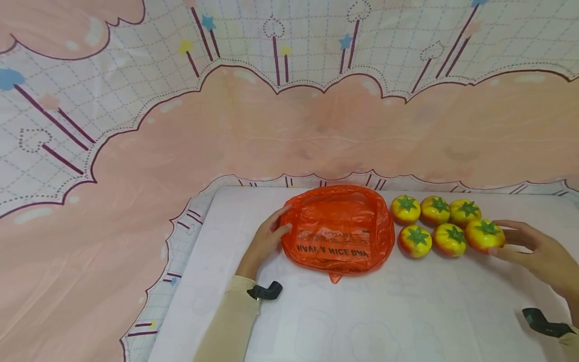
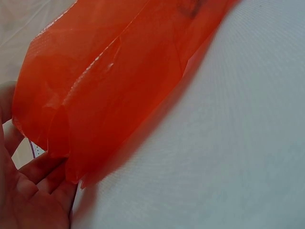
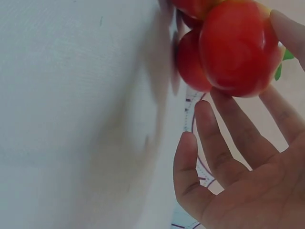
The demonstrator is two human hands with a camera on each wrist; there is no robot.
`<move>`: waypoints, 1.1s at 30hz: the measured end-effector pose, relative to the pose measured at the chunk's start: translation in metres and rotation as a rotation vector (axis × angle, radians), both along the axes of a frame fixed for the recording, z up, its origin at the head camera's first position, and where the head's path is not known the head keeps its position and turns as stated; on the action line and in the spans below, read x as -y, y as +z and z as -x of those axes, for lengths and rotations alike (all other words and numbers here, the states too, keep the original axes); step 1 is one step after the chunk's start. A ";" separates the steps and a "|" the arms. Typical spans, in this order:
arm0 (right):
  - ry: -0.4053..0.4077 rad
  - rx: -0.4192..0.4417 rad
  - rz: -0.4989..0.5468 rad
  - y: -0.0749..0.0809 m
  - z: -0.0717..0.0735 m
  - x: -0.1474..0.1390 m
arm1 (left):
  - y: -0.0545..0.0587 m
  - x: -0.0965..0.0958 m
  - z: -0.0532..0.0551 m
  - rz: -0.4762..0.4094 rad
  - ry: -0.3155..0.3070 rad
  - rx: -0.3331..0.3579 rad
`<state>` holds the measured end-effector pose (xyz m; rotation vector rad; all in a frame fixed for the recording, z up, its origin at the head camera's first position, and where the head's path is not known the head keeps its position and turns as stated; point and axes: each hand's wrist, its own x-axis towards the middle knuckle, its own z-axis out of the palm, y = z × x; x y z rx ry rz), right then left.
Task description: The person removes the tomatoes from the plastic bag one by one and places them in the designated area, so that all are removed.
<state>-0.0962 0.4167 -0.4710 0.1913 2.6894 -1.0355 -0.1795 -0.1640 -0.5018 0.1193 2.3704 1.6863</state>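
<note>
An orange-red plastic bag [image 1: 336, 226] printed "HAVE A NICE DAY" lies on the white table. At its left edge my left hand [image 1: 267, 239] touches it with relaxed fingers; in the left wrist view the bag [image 2: 124, 86] hides part of those fingers. To the bag's right, my right hand [image 1: 538, 251] holds a yellow-and-red tomato [image 1: 484, 236] with a green star-shaped top, between thumb and fingers. The right wrist view shows that tomato's red underside [image 3: 240, 50], with the little finger [image 3: 186, 162] away from it.
Several similar tomatoes [image 1: 416, 241] stand in two rows between the bag and my right hand. The white table [image 1: 344, 322] runs to a patterned pink-and-white cloth [image 1: 316, 130] at the back and left.
</note>
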 end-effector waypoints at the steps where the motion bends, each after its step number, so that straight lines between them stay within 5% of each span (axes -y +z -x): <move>1: 0.005 0.011 0.002 -0.001 0.001 -0.001 | 0.000 0.000 0.000 -0.001 0.000 0.000; 33: 0.042 0.095 -0.013 -0.013 0.005 0.001 | -0.005 0.001 0.002 -0.019 -0.009 -0.010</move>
